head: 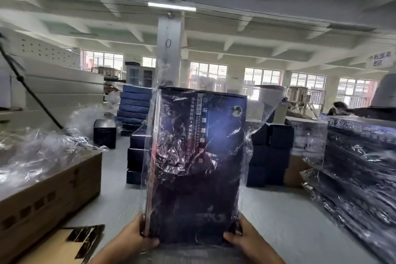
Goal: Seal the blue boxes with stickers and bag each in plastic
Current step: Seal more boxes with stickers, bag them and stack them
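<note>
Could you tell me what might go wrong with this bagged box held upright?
The left hand and right hand grip only the bottom corners of the tall blue box, so it may tip or slip in slick film.
The plastic bag looks open on top; tilting could let the box slide out.

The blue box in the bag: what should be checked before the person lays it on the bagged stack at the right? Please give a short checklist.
1. Grip: left hand and right hand hold the blue box at its lower corners: ok.
2. Box inside the plastic bag: ok.
3. Bag top folded down: loose plastic stands above the box: not ok.
4. Sticker seal on the box: cannot tell.
5. Top of the bagged stack free: cannot tell.
</note>
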